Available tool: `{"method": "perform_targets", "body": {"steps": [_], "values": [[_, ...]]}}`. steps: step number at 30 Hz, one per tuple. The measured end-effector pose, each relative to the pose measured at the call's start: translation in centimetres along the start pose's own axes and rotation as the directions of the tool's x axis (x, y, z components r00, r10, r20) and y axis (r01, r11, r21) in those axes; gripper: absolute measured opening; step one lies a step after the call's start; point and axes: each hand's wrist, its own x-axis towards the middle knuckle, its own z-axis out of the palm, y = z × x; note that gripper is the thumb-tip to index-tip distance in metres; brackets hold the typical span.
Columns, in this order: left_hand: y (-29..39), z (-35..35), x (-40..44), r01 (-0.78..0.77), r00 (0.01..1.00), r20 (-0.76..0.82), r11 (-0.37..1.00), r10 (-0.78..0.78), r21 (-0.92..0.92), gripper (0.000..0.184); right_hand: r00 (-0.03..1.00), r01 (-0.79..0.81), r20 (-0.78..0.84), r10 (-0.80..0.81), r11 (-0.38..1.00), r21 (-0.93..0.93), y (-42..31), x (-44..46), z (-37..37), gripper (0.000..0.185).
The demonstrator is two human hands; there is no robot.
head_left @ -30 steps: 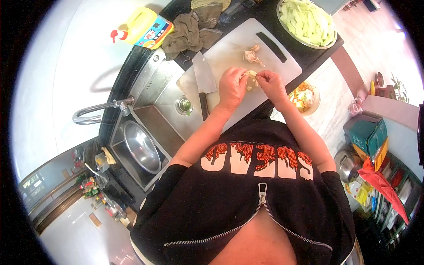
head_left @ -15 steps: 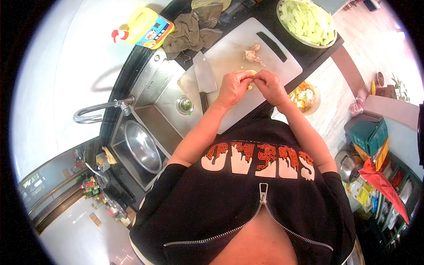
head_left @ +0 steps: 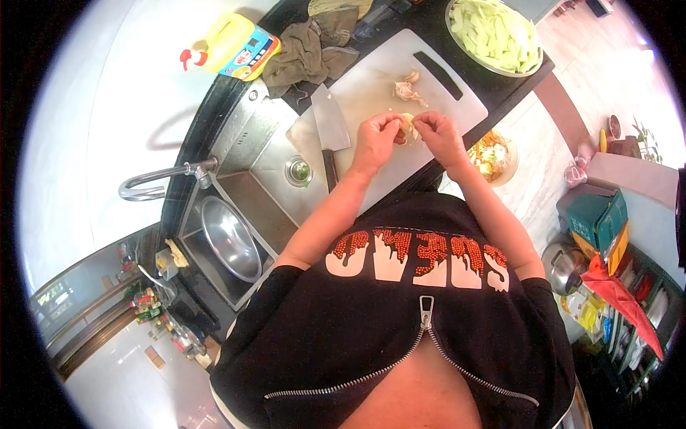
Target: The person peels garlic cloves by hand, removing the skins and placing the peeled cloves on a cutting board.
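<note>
Now the left hand [head_left: 379, 141] and right hand [head_left: 439, 138] pinch a small pale piece [head_left: 407, 121] between them over the white board [head_left: 382, 64], while the knife [head_left: 331, 123] lies on the left, maybe so both hands can pinch.

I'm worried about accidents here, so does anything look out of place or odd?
Slightly: the cutting board's left corner juts over the sink, with the cleaver lying near that corner, so it may be less steady. Green scraps sit at the drain. Nothing looks clearly broken.
</note>
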Motion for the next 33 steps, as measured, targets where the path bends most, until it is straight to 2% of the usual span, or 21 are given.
{"method": "perform_targets", "body": {"steps": [2, 5, 8, 11, 14, 17, 20, 23, 26, 29, 33], "values": [[0.1, 0.1, 0.1, 0.045, 0.998, -0.036, 0.997, -0.047, -0.069, 0.019, 0.986, 0.148, -0.06, -0.158, 0.977, -0.153, -0.2, -0.1, 0.3, 0.014], [-0.2, 0.1, 0.2, 0.067, 0.998, -0.004, 0.984, -0.068, -0.165, 0.018, 0.967, 0.209, -0.098, -0.235, 0.953, -0.217, -0.9, -0.3, 0.9, 0.012], [0.3, 0.5, 0.1, 0.072, 0.997, -0.023, 0.98, -0.077, -0.185, 0.017, 0.966, 0.189, -0.14, -0.218, 0.962, -0.198, -1.3, -0.4, 1.0, 0.011], [-0.1, 0.3, 0.2, 0.071, 0.997, -0.003, 0.978, -0.072, -0.194, 0.015, 0.98, 0.105, -0.148, -0.137, 0.974, -0.202, -1.4, -0.3, 1.1, 0.011], [-0.2, 0.3, 0.3, 0.064, 0.998, -0.005, 0.982, -0.066, -0.177, 0.015, 0.946, 0.254, -0.105, -0.308, 0.901, -0.351, -0.9, -0.1, 0.9, 0.011], [-0.4, 0.6, 0.4, 0.04, 0.998, -0.055, 0.997, -0.044, -0.072, 0.014, 0.918, 0.343, -0.065, -0.391, 0.867, -0.361, -0.7, -0.1, 1.0, 0.013], [-0.2, 0.6, 0.2, 0.012, 0.996, -0.09, 0.999, -0.007, 0.049, 0.013, 0.999, 0.037, 0.014, -0.035, 0.992, -0.125, -1.8, -0.4, 0.8, 0.015], [0.7, 0.7, -0.3, -0.035, 0.994, -0.096, 0.98, 0.054, 0.193, 0.012, 0.993, -0.107, 0.053, 0.108, 0.994, -0.018, -1.8, -0.3, 0.7, 0.016], [-0.3, 0.7, -0.1, -0.067, 0.991, -0.095, 0.969, 0.092, 0.238, 0.012, 0.992, -0.114, 0.049, 0.116, 0.992, -0.053, -1.9, -0.2, 0.6, 0.017], [0.8, 0.9, -0.5, -0.043, 0.996, -0.064, 0.953, 0.065, 0.3, 0.016, 0.999, -0.038, 0.019, 0.042, 0.984, -0.173, -1.6, -0.1, 0.6, 0.018], [1.3, 1.2, -0.4, 0.051, 0.995, -0.09, 0.99, -0.04, 0.13, 0.015, 0.996, -0.088, -0.009, 0.087, 0.988, -0.129, -1.6, -0.1, 0.7, 0.018]]}}
